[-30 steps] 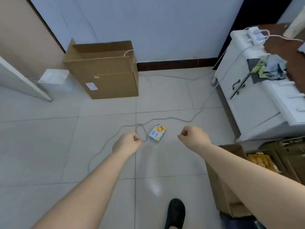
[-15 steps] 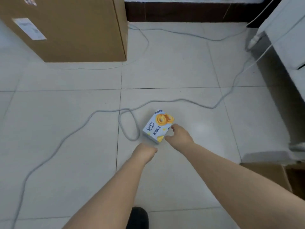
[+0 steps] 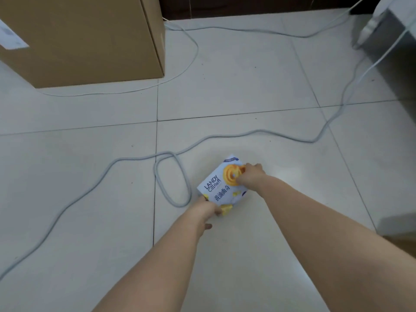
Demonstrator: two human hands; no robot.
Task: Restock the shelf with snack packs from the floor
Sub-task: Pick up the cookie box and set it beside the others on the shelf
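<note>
A pale blue snack pack [image 3: 221, 184] printed with yellow cookies lies on the white tiled floor, tilted on a diagonal. My right hand [image 3: 251, 175] grips its far right edge, fingers curled over the cookie picture. My left hand [image 3: 203, 211] pinches the near lower corner of the same pack. Both forearms reach down from the bottom of the view. No shelf is in view.
A grey cable [image 3: 171, 176] loops on the floor just left of the pack and trails off left and right. A large cardboard box [image 3: 90, 41] stands at the back left. White furniture [image 3: 387, 32] sits at the right edge, with a thin white cord beside it.
The view has dropped much closer to the floor. Both hands went from fists above the floor down to the snack pack, and now both grip it, the right hand first.
</note>
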